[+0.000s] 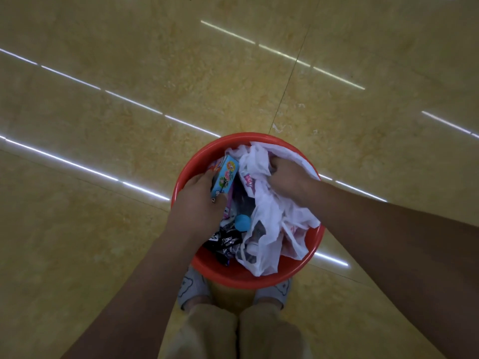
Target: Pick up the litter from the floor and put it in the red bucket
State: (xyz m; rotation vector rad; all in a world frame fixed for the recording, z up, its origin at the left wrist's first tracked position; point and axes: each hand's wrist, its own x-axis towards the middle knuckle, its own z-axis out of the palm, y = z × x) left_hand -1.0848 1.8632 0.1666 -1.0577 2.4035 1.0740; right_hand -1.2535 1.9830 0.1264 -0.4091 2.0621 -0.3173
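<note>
You are stuffing litter into the red bucket, low in the frame's centre: left hand clasps a blue box, right hand clenches a white bag. Next, let go.

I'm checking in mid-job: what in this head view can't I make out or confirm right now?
- Bottom of the red bucket: hidden by the white plastic bag, the blue box and dark wrappers.
- Right hand fingertips: buried in the bag.
- Print on the box: too small to read.
- Floor behind the person: outside the frame, so any remaining litter is unconfirmed.
- Left hand palm: faces away.
</note>
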